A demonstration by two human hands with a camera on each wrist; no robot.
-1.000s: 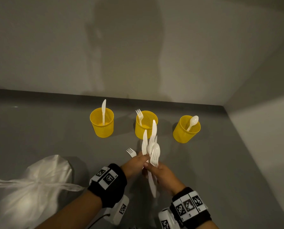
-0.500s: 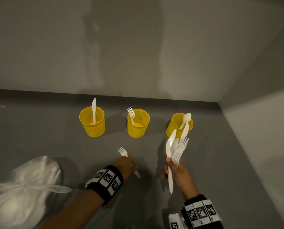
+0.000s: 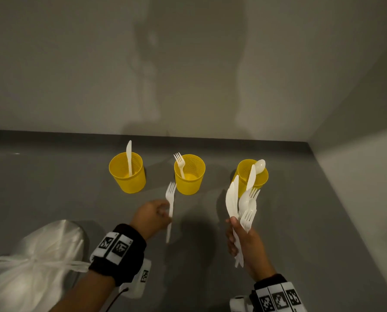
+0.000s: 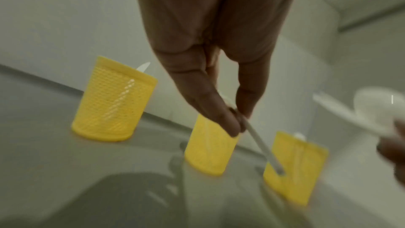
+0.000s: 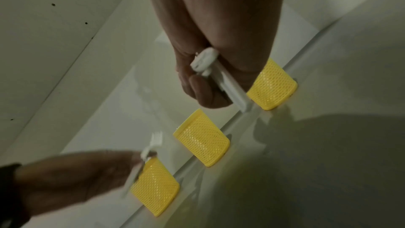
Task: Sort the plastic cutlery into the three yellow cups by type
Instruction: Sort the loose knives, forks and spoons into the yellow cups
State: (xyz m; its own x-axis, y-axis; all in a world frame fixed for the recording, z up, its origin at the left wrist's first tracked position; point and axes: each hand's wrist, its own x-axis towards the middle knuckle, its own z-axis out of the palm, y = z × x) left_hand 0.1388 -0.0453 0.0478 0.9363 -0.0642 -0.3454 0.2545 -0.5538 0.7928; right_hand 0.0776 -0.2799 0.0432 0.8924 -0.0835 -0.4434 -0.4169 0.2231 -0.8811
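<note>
Three yellow mesh cups stand in a row on the grey surface. The left cup [image 3: 127, 174] holds a white knife, the middle cup [image 3: 189, 176] a fork, the right cup [image 3: 254, 174] a spoon. My left hand [image 3: 153, 216] pinches one white fork [image 3: 170, 199] by its handle, tines up, just in front of the middle cup. My right hand [image 3: 244, 242] grips a bundle of white cutlery [image 3: 239, 203] of knives, forks and a spoon, fanned upward in front of the right cup. The pinched fork handle [image 4: 260, 141] and the bundle's handle ends [image 5: 221, 77] show in the wrist views.
A tied translucent plastic bag [image 3: 30, 260] lies at the front left. A pale wall runs close behind the cups, and a second wall [image 3: 356, 188] closes the right side. Bare grey surface lies between my hands and the cups.
My hands have come apart: the left drew one fork out of the bundle and raised it toward the middle cup, while the right carried the bundle to the right.
</note>
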